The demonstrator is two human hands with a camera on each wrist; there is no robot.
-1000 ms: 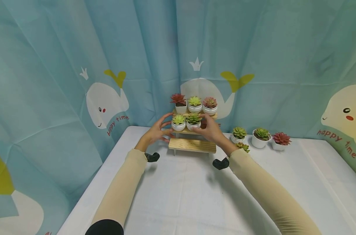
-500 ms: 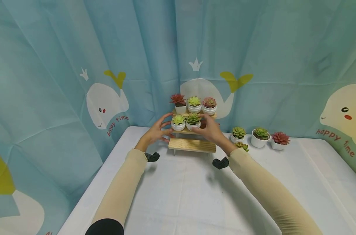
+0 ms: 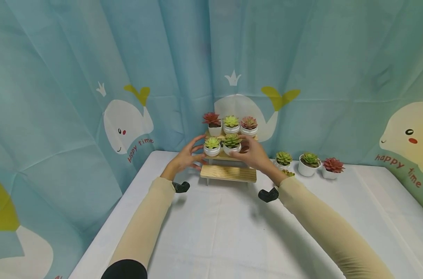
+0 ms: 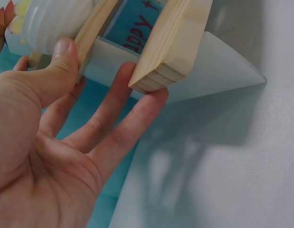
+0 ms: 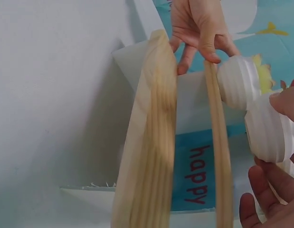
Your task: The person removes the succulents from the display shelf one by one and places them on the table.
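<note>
My right hand (image 3: 251, 152) grips a white-potted green succulent (image 3: 232, 143), thumb on one side and fingers on the other. In the right wrist view its white pot (image 5: 269, 130) sits at the middle tier of a wooden display stand (image 3: 228, 173). Left of it on that tier is a lighter green succulent (image 3: 212, 145). My left hand (image 3: 185, 157) holds the stand's left end, fingers spread. In the left wrist view the thumb (image 4: 65, 57) presses the middle plank's end, and other fingertips touch the lower plank (image 4: 168, 52).
The top tier bears a red succulent (image 3: 213, 123), a lime succulent (image 3: 231, 124) and a pink one (image 3: 249, 125). On the table (image 3: 218, 232) at right stand more potted succulents, including a green one (image 3: 309, 163) and a red one (image 3: 332, 167). A blue whale-print curtain (image 3: 183, 58) hangs behind.
My right hand has shifted slightly right with the green succulent, widening its gap from the lighter one. The left hand stays in place on the stand.
</note>
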